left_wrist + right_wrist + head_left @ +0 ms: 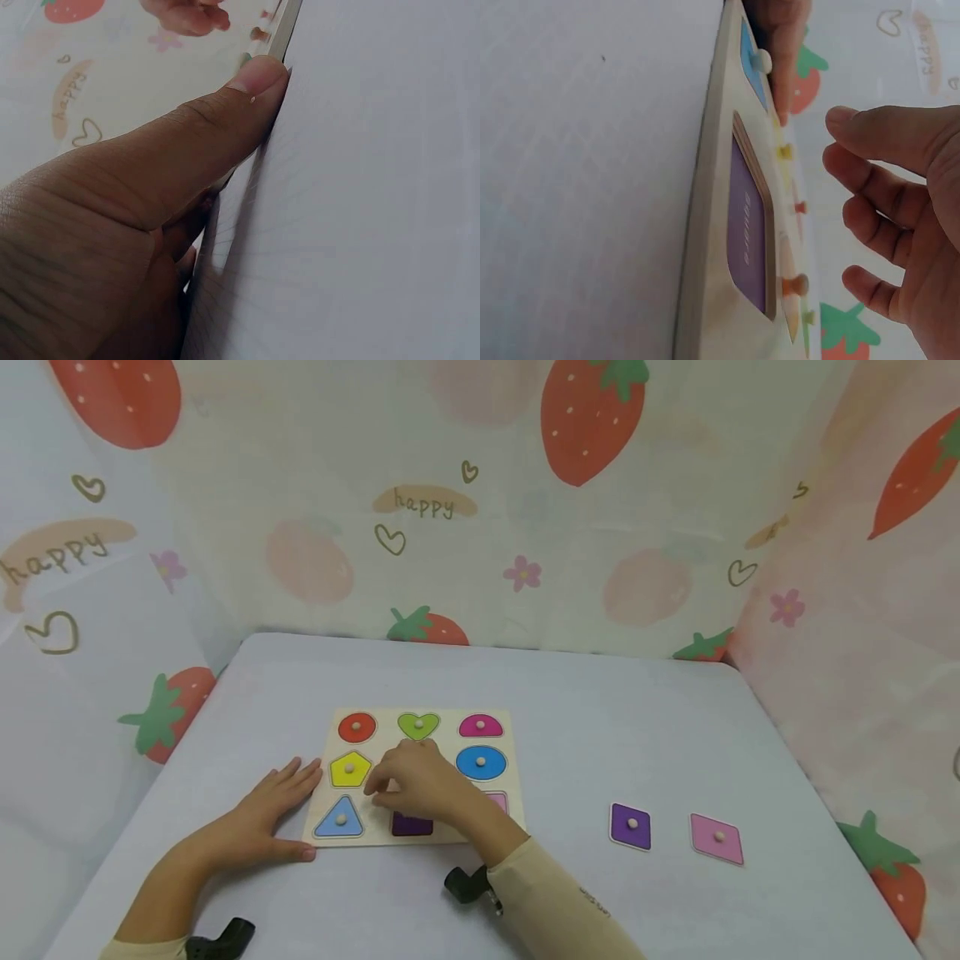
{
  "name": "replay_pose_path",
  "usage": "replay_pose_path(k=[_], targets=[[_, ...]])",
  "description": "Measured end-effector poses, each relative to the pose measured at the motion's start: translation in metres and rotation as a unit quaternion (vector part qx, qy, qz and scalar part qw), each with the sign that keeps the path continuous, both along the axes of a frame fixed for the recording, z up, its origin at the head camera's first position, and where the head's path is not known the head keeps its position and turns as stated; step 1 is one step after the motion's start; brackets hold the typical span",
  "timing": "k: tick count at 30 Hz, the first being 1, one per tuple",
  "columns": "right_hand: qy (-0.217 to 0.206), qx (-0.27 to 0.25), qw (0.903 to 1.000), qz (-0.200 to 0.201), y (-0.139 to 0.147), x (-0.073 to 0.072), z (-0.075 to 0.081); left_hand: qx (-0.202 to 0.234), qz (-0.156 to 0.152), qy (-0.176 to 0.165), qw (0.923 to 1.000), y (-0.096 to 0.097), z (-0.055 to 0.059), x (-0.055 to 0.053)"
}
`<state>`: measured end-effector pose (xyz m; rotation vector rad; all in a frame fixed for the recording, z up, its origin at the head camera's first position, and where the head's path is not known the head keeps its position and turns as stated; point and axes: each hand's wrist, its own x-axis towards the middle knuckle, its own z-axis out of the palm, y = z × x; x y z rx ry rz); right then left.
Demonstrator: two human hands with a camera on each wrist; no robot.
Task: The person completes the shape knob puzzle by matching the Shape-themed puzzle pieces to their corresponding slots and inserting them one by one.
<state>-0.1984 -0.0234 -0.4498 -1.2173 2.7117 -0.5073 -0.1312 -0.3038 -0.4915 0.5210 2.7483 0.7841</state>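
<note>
A wooden knob puzzle board (pixel 386 727) lies on the white table. My left hand (pixel 262 814) rests at its left side, fingers straight, the thumb (pixel 240 94) against the front left corner. Over the board's middle hovers my right hand (pixel 416 781), its fingers loosely bent with nothing between them in the right wrist view. Below it is a bare purple square recess (pixel 748 225). A bare pink recess (pixel 498 799) is partly covered by the right wrist. The light blue triangle (pixel 339 827) and yellow pentagon (pixel 350 760) sit in their slots.
A purple square piece (pixel 621 833) and a pink slanted four-sided piece (pixel 711 845) lie on the table right of the board, knobs up. Red circle (pixel 348 735), green heart (pixel 408 722), magenta half-circle (pixel 468 729) and blue oval (pixel 495 766) are in the board. A strawberry-print cloth surrounds the table.
</note>
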Motion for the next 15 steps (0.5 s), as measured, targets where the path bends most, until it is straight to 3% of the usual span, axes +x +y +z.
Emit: replay_pose_path(k=[15], targets=[[0.029, -0.033, 0.9989, -0.015, 0.065, 0.005, 0.022, -0.009, 0.001, 0.004, 1.0000, 0.000, -0.002, -0.001]])
